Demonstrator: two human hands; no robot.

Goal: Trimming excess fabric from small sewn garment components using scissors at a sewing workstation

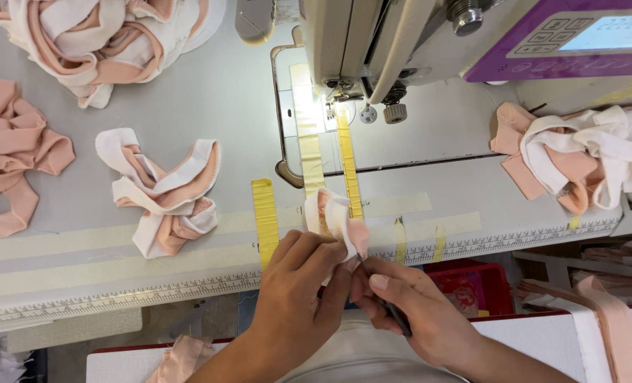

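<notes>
Pink-and-white fabric piece (337, 216), yellow tape (265, 220)

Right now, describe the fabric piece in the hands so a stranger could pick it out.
Start at the sewing machine and follow the yellow tape strip toward the table's near edge. There the left hand pinches a small folded white-and-pink fabric piece, with the right hand beside it holding a thin dark tool. Every other fabric bundle lies untouched.

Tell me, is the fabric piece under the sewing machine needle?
No, both hands hold the fabric piece at the table's near edge, well short of the needle.
</notes>
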